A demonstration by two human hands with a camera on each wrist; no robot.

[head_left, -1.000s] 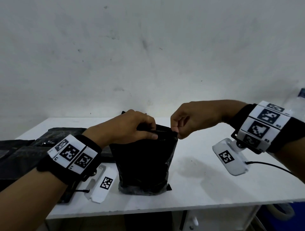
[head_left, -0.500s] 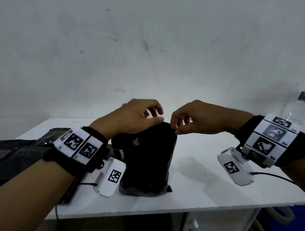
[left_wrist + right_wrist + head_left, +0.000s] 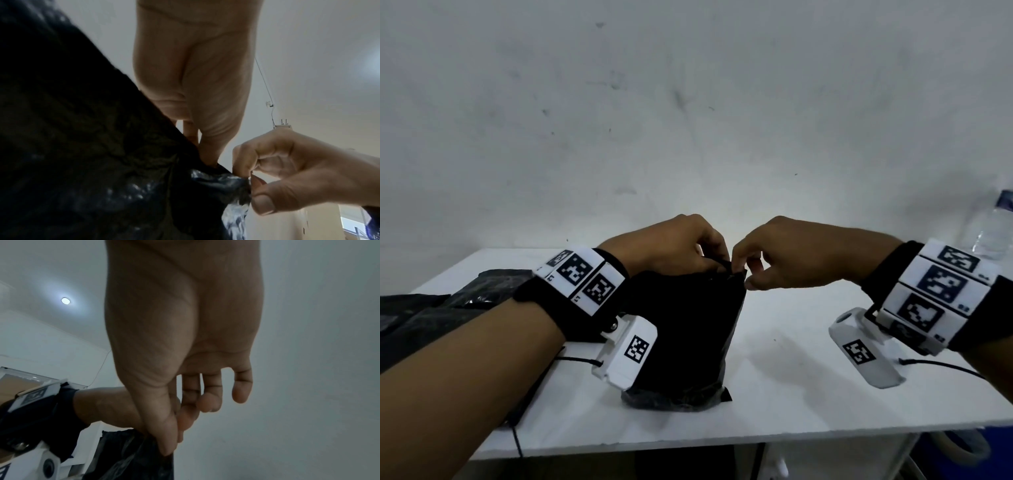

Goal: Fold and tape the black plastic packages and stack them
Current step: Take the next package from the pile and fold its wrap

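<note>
Upright near the middle of the table (image 3: pixel 791 394), the black package (image 3: pixel 681 335) looks soft, thin and slippery, best pinched at its top edge. Both the left hand (image 3: pixel 671 246) and right hand (image 3: pixel 791 257) pinch that crumpled top; since a second ago they have drawn closer together.

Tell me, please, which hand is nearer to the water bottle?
Right. The right hand pinches the package's top corner on the side toward the bottle; the left hand grips the package top farther away.
</note>
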